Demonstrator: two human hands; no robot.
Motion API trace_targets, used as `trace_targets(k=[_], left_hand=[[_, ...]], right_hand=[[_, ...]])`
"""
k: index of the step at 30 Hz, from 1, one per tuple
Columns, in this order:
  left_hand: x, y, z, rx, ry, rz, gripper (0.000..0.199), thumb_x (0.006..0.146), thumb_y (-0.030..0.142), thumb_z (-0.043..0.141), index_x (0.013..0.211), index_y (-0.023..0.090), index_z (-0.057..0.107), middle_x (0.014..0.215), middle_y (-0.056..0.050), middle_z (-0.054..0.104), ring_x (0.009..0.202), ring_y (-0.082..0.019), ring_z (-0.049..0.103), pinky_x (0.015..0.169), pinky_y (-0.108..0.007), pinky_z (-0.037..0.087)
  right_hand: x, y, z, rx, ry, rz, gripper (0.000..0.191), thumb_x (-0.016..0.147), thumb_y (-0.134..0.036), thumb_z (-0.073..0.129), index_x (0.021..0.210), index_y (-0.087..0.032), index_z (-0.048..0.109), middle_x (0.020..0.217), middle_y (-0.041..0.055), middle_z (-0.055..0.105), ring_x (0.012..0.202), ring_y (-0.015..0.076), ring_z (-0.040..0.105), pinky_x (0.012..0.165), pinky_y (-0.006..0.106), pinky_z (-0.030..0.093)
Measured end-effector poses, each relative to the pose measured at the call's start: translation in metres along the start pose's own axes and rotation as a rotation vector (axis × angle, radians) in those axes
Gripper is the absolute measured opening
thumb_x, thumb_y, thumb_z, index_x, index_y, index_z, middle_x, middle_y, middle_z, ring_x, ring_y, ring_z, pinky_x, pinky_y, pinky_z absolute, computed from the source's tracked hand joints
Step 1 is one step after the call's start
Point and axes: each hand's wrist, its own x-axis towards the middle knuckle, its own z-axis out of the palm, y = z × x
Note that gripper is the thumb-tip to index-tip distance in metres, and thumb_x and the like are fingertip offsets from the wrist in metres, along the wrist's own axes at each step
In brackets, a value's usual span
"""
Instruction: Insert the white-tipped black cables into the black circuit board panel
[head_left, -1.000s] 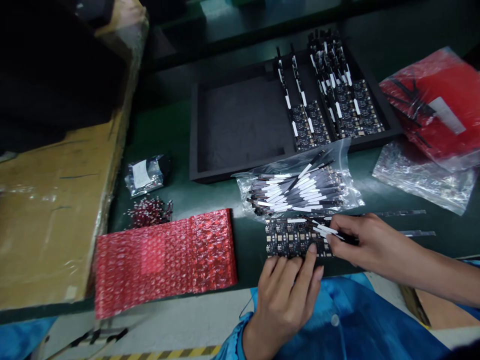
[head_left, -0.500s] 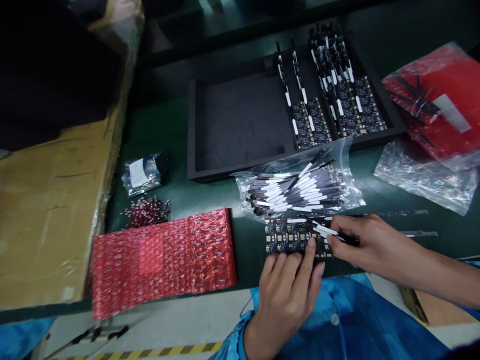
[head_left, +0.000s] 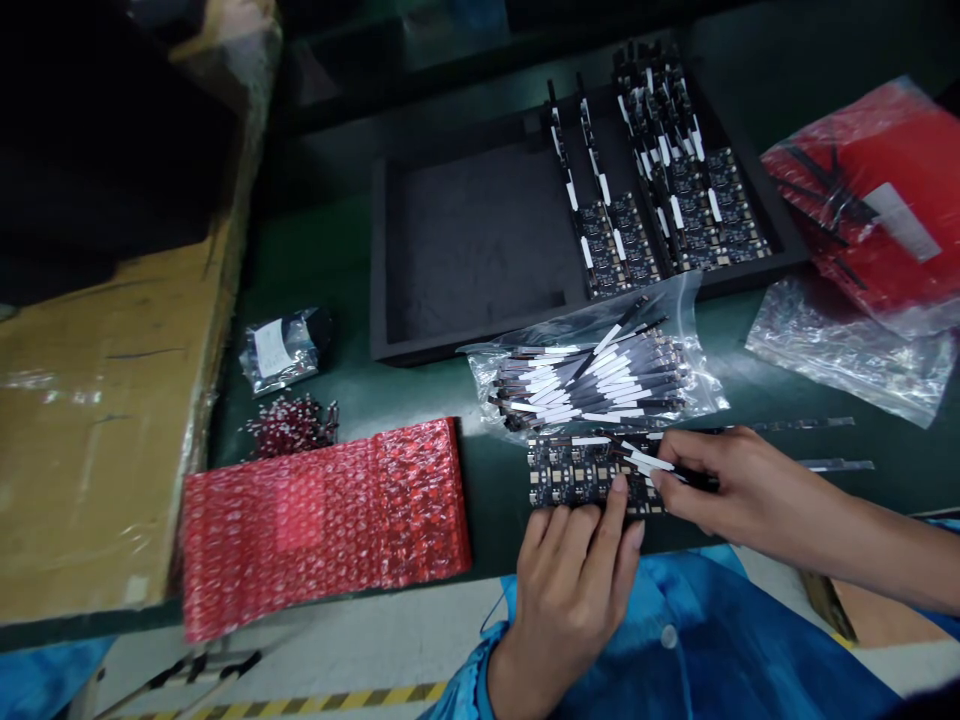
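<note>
A dark circuit board panel (head_left: 574, 472) lies flat near the table's front edge. My left hand (head_left: 574, 580) presses its fingertips on the panel's front edge and holds it down. My right hand (head_left: 731, 480) pinches a thin flex strip with a white tab (head_left: 646, 461) and holds its end over the panel's right part. Just behind the panel lies a clear bag of similar strips (head_left: 592, 380).
A black foam tray (head_left: 465, 250) at the back holds boards with strips (head_left: 675, 200) on its right side. Red bubble wrap (head_left: 322, 520) lies front left, a small component bag (head_left: 281, 350) and red parts (head_left: 292, 425) behind it. Cardboard (head_left: 105, 400) stands left. Red and clear bags (head_left: 870, 200) lie right.
Both hands stay on the panel almost unmoved. The view has drifted slightly, so everything sits a little further left.
</note>
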Motion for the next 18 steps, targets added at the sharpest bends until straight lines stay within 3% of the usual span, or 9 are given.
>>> trace_targets(k=[12, 18], left_hand=[[-0.0014, 0.0003, -0.0015, 0.006, 0.016, 0.001, 0.051, 0.092, 0.037, 0.064, 0.139, 0.027, 0.048, 0.088, 0.003, 0.070, 0.070, -0.012, 0.060, 0.063, -0.029, 0.050], [-0.0019, -0.0001, -0.0010, 0.007, 0.019, 0.000, 0.049, 0.091, 0.038, 0.065, 0.137, 0.025, 0.051, 0.089, 0.003, 0.071, 0.071, -0.011, 0.060, 0.065, -0.028, 0.049]], right_hand=[[0.0007, 0.0003, 0.0003, -0.006, -0.011, 0.027, 0.029, 0.104, -0.045, 0.060, 0.083, -0.025, 0.065, 0.064, -0.0070, 0.065, 0.058, 0.0152, 0.053, 0.056, 0.028, 0.035], [0.0015, -0.0040, -0.0020, -0.034, -0.004, 0.055, 0.031, 0.103, -0.044, 0.058, 0.078, -0.026, 0.057, 0.059, -0.0095, 0.054, 0.053, 0.0136, 0.045, 0.053, 0.028, 0.030]])
